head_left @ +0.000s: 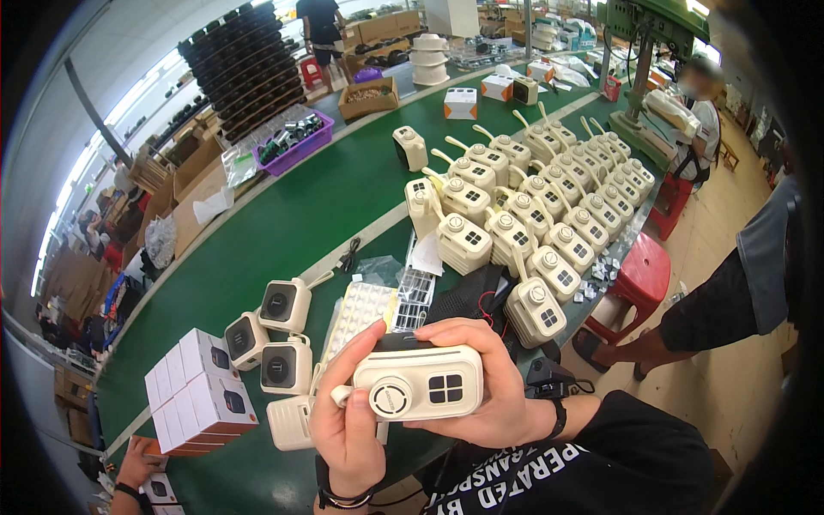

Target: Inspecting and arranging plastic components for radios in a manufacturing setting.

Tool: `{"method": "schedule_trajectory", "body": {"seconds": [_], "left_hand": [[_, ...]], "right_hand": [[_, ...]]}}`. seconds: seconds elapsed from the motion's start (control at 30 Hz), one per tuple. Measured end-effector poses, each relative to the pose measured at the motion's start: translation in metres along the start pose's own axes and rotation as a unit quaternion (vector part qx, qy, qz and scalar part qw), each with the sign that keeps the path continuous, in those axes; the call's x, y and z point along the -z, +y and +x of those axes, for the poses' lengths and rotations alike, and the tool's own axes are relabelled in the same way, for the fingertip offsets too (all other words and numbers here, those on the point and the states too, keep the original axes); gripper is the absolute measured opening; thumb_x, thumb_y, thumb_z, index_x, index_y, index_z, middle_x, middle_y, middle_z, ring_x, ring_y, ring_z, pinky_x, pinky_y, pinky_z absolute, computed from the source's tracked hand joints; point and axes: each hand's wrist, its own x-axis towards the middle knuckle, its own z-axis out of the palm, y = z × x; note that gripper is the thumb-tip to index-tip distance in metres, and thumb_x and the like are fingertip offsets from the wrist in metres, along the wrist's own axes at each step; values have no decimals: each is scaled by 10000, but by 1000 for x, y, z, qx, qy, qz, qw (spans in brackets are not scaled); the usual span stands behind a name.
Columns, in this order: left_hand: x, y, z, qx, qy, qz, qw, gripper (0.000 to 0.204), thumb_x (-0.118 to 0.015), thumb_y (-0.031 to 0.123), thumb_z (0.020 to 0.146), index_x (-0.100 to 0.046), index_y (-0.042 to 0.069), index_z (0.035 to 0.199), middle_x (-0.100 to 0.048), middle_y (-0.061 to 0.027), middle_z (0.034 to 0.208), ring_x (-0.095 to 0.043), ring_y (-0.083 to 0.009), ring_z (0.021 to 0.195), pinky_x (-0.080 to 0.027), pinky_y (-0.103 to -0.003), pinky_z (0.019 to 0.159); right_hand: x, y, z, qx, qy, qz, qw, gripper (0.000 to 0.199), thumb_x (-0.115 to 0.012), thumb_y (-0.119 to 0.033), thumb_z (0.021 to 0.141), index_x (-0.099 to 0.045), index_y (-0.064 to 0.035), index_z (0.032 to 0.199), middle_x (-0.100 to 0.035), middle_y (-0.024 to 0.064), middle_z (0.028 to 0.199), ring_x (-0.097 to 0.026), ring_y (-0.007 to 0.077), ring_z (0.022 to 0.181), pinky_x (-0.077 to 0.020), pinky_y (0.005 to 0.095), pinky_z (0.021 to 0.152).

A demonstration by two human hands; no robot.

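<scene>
A cream box-shaped device (422,383) with a round dial and a dark square grid of buttons on its face is held in both hands close to the camera. My left hand (345,423) grips its left end, thumb by the dial. My right hand (487,378) wraps over its top and right side. Just left of it on the green table (283,223) stand three similar cream units with round dark fronts (276,330). Several more cream units (532,206) stand in rows to the right.
White boxes (199,390) are stacked at the lower left. A blister sheet (360,311) and black pad (468,296) lie ahead of the hands. A purple bin (296,144), cardboard boxes, black tray stack and red stools (642,276) surround the table; other people stand nearby.
</scene>
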Motion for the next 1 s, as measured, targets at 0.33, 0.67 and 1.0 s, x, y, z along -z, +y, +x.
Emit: {"method": "schedule_trajectory", "body": {"seconds": [0.33, 0.67, 1.0], "left_hand": [[11, -1, 3, 21, -90, -34, 995, 814, -806, 28, 545, -364, -72, 1221, -428, -249, 1242, -479, -316, 1118, -400, -370, 941], [-8, -4, -16, -143, 122, 130, 974, 819, -823, 163, 557, -359, -40, 1202, -437, -248, 1223, -484, -319, 1111, -434, -404, 919], [-4, -9, -16, -216, 75, 174, 958, 760, -794, 239, 625, -361, -46, 1182, -446, -262, 1204, -513, -323, 1075, -443, -402, 905]], "right_hand": [[27, 3, 22, -100, -115, 149, 977, 785, -797, -112, 604, -346, -1, 1237, -412, 128, 1214, -405, 210, 1152, -336, 341, 960], [13, -17, 10, 273, 48, -151, 949, 212, -653, -169, 707, -682, -135, 915, -551, 44, 1005, -461, 230, 947, -384, 434, 886], [5, -18, 8, 280, 49, -80, 955, 275, -640, -49, 635, -683, -100, 903, -525, 28, 942, -479, 210, 890, -352, 507, 910]]}}
